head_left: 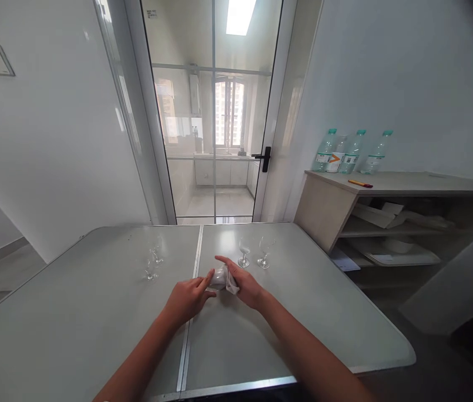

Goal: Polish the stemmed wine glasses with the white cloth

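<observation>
A clear stemmed glass [218, 278] lies sideways between my two hands, above the table. My left hand [190, 298] closes on its left end, fingers and thumb on either side. From the right, my right hand [247, 285] presses a crumpled white cloth or tissue [232, 283] against the glass; its fingertips partly hide both. Just beyond my right hand stand two small stemmed glasses, a nearer one [244, 255] and another [264, 255] to its right. Left of my hands, more stemmed glasses [150, 272] stand close together, faint against the grey surface.
The grey table [73, 312] has a metal seam [185, 352] running front to back. A glass door [220, 184] with a black handle [266, 159] stands behind it. At right, a shelf unit [332, 206] bears several plastic bottles [350, 156] and a red-yellow pen-like item [360, 183].
</observation>
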Demonstrator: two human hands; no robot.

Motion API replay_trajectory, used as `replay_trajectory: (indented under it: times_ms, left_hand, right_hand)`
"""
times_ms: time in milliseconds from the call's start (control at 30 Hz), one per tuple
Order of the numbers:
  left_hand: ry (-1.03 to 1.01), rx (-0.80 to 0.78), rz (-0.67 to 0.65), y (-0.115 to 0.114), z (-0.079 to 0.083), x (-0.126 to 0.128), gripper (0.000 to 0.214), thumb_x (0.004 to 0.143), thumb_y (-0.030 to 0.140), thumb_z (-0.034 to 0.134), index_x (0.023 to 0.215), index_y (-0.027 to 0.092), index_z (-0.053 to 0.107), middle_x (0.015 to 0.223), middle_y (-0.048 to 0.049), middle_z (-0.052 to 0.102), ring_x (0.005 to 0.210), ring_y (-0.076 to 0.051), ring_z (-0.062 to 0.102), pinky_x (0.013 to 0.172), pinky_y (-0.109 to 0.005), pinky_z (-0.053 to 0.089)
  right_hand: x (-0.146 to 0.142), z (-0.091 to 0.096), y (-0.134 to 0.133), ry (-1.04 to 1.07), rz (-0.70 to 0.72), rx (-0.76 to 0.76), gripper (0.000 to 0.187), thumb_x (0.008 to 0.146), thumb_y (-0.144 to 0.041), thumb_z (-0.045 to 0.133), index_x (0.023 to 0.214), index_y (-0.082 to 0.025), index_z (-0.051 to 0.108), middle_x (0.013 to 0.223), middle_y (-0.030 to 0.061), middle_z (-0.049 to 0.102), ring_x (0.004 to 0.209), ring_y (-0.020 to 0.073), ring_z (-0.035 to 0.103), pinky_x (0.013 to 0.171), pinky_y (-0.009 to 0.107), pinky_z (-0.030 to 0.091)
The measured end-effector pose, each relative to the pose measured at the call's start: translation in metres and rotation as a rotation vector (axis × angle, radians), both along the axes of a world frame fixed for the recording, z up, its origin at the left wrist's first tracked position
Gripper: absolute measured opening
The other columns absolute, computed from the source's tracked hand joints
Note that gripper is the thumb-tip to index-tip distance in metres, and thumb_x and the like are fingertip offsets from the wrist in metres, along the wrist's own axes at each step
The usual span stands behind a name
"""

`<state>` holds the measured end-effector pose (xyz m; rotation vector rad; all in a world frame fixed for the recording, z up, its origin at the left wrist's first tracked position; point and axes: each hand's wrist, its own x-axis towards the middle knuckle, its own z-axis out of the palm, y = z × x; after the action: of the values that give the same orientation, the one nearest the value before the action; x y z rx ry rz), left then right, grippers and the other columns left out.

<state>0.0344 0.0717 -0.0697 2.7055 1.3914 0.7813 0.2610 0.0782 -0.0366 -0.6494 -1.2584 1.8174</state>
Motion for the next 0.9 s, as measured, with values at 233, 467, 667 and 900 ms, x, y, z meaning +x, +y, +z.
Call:
replay_trajectory:
  times_ms: [233, 467, 667, 900]
  left_hand:
    - [-0.384, -0.313, -0.082, 0.001, 0.012, 0.001, 0.058, 0.095, 0.049, 0.061, 0.142, 0.016, 0.061, 0.07, -0.0025, 0.069, 0.058, -0.014, 0.053, 0.06, -0.024, 0.04]
    - [-0.741, -0.8, -0.187, -0.003, 0.025, 0.008, 0.066, 0.088, 0.057, 0.067, 0.133, 0.008, 0.066, 0.062, 0.0001, 0.062, 0.045, -0.007, 0.035, 0.047, -0.022, 0.03]
    - [-0.879, -1.17, -0.306, -0.006, 0.033, 0.002, 0.052, 0.088, 0.06, 0.065, 0.083, 0.009, 0.073, 0.063, -0.0041, 0.063, 0.036, -0.004, 0.035, 0.037, -0.022, 0.018]
    - [-0.79, -0.991, -0.255, -0.004, 0.031, 0.003, 0.053, 0.09, 0.061, 0.059, 0.092, 0.01, 0.075, 0.064, -0.0026, 0.061, 0.04, -0.006, 0.035, 0.041, -0.023, 0.024]
  right_hand:
    - [0.003, 0.008, 0.0, 0.066, -0.051, 0.098, 0.057, 0.092, -0.049, 0.064, 0.143, -0.025, 0.054, 0.09, 0.0025, 0.056, 0.082, 0.0191, 0.05, 0.078, 0.032, 0.04]
    - [0.016, 0.013, 0.001, -0.098, -0.005, 0.304, 0.046, 0.094, -0.048, 0.061, 0.134, -0.025, 0.054, 0.1, 0.0028, 0.056, 0.085, 0.019, 0.049, 0.078, 0.03, 0.036]
    - [0.014, 0.011, -0.006, -0.213, -0.027, 0.521, 0.042, 0.098, -0.055, 0.052, 0.127, -0.024, 0.055, 0.096, 0.0032, 0.056, 0.081, 0.019, 0.046, 0.075, 0.031, 0.036]
    - [0.014, 0.007, -0.009, -0.391, 0.038, 0.653, 0.043, 0.103, -0.051, 0.044, 0.138, -0.026, 0.052, 0.079, -0.0009, 0.05, 0.068, 0.0166, 0.041, 0.07, 0.032, 0.037]
